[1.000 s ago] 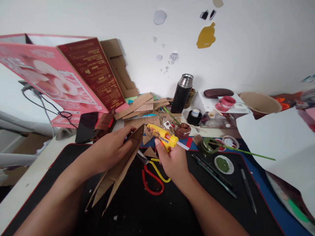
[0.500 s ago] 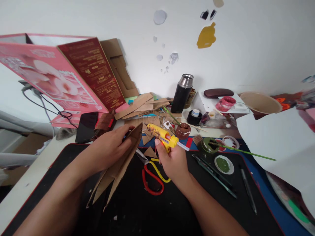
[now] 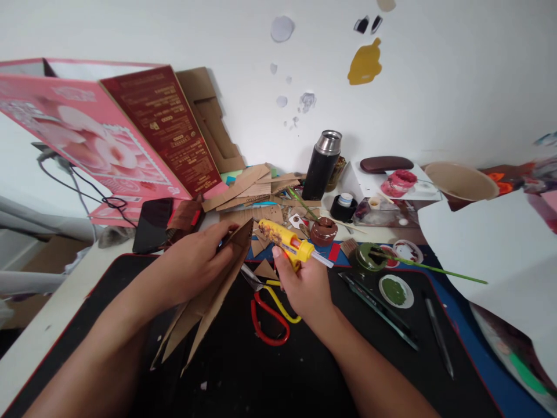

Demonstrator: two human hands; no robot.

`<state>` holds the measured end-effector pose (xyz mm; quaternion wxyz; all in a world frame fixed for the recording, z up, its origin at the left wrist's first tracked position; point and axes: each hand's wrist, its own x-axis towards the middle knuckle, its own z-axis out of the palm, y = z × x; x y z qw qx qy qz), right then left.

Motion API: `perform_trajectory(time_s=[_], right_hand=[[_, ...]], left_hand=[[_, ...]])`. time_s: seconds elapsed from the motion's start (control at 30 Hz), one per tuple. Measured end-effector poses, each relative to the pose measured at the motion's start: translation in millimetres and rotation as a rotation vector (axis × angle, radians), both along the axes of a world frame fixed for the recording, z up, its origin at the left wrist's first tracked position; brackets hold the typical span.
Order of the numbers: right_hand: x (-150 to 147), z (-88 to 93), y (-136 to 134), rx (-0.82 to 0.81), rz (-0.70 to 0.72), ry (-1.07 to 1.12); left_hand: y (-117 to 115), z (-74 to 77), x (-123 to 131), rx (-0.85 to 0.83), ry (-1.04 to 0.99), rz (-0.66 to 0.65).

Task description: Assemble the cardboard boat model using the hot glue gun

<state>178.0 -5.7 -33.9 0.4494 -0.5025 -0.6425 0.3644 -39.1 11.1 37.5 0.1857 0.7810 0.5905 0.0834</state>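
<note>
left grip [image 3: 194,264] — pinching folded cardboard [image 3: 216,299], left of centre over black mat [image 3: 304,377] | right grip [image 3: 307,290] — wrapped round yellow glue gun [image 3: 278,234], just right of cardboard's far tip | scissors [image 3: 274,313] on mat between

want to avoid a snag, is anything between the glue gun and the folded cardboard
Nothing visible stands between the glue gun in the right hand and the folded cardboard; the scissors lie below, on the mat.

The left forearm [image 3: 115,328] and right forearm [image 3: 369,360] angled forward and inward. The left hand [image 3: 187,267] showed its back, fingers [image 3: 217,232] bent in a pinch; the right hand [image 3: 308,290] curled in a grip, thumb [image 3: 282,264] forward.
</note>
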Motion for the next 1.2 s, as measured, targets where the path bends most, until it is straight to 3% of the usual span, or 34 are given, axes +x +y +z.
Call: perform_trajectory(time_s=[0.63, 1.2], right_hand=[[0.2, -1.3, 0.6, -0.025, 0.008, 0.013], [-0.3, -1.9, 1.5, -0.106, 0.021, 0.135]], left_hand=[[0.1, -7.0, -8.2, 0.064, -0.004, 0.003], [3.8, -6.8, -8.5, -0.003, -0.079, -0.013]])
